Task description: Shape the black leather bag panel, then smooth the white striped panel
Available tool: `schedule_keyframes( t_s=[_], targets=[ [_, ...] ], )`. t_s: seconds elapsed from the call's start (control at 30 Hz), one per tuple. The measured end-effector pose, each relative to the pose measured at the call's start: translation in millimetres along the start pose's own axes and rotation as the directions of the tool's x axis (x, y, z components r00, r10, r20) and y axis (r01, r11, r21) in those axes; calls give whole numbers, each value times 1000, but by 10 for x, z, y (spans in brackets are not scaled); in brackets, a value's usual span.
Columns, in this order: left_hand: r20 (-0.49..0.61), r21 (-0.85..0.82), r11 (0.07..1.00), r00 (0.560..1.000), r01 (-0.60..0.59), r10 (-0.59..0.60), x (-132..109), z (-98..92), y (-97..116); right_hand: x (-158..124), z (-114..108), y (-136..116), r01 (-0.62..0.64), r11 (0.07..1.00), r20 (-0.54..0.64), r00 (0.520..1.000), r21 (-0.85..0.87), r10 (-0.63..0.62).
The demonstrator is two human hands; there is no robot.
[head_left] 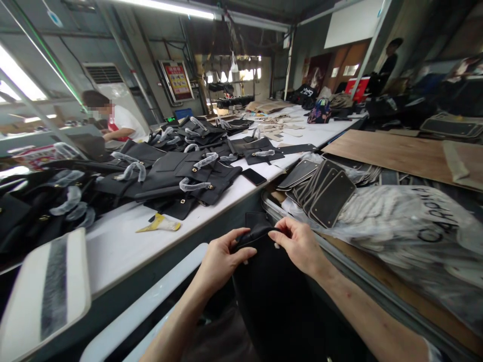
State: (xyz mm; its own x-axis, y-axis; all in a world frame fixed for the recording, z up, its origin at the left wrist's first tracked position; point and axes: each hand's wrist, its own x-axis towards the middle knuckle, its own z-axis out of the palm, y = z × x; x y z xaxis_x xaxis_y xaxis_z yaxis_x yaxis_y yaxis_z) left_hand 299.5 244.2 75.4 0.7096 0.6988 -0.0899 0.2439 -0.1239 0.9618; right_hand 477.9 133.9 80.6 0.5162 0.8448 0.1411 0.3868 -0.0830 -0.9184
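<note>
My left hand (222,259) and my right hand (300,246) both grip the top edge of a black leather bag piece (271,286) held low in front of me, between the white table and a cart on the right. The fingers of each hand are curled and pinched over the folded black rim. The piece hangs down toward my lap and its lower part is lost in the dark.
A long white table (124,241) carries several black handbags (181,176) with wrapped handles, a phone (254,176) and a yellow scrap (160,223). Black oval panels (328,196) and plastic bags (407,221) lie at right. A person (113,123) sits at far left.
</note>
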Motion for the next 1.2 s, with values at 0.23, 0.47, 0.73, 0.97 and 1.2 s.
schedule_keyframes(
  t_s=[0.23, 0.47, 0.73, 0.97, 1.2],
  targets=[
    [29, 414, 892, 982, -181, 186, 10, -25, 164, -90, 12, -39, -19, 999, 36, 999, 27, 19],
    [88, 528, 811, 966, -254, 245, 6, 89, 245, -123, 11, 9, -26, 1000, 17, 1000, 5, 26],
    [111, 431, 877, 977, -214, 184, -29, 128, 215, -136, -90, 89, 191, 982, 94, 977, 6, -191],
    [88, 399, 891, 976, -218, 199, -44, 161, 162, -85, -250, -7, 224, 975, 233, 948, 3, -218],
    [116, 427, 883, 980, -196, 162, -83, 194, 149, -100, -192, 27, 223, 973, 229, 952, -65, -203]
  ],
)
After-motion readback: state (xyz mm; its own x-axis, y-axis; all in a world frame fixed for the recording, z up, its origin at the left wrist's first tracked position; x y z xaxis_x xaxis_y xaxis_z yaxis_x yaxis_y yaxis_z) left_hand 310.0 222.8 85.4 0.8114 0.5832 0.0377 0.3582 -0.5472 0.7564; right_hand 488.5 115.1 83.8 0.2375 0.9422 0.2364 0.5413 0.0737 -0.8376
